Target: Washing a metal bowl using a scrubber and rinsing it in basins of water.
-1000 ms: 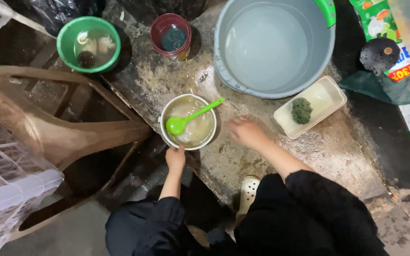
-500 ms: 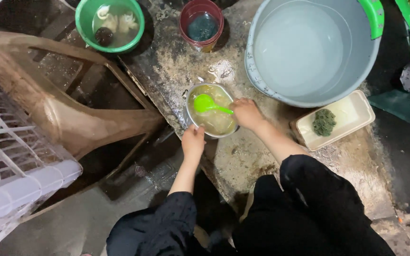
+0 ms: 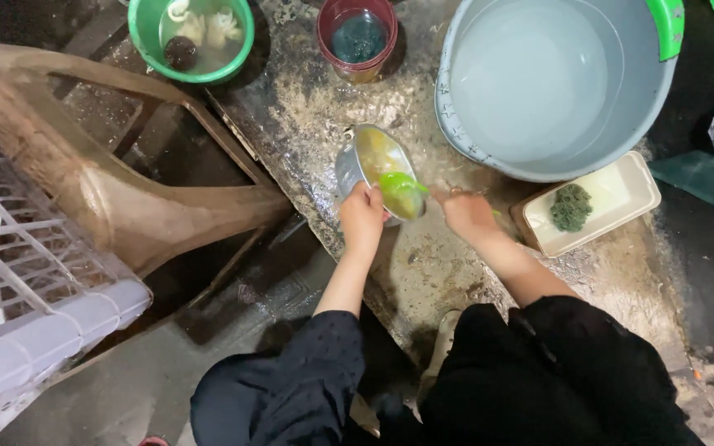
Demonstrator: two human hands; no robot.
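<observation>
Wet stone floor (image 3: pixel 307 124), hand-tilted steel bowl (image 3: pixel 365 161).

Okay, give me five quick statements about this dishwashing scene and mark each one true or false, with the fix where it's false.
1. The left hand grips the rim of the tilted metal bowl. True.
2. The right hand holds a red spoon. False: it holds a green ladle.
3. The big grey basin holds water. True.
4. The green scrubber lies in the round green bowl. False: it lies in the white rectangular tray.
5. The dark red cup stands between the green bowl and the basin. True.
</observation>
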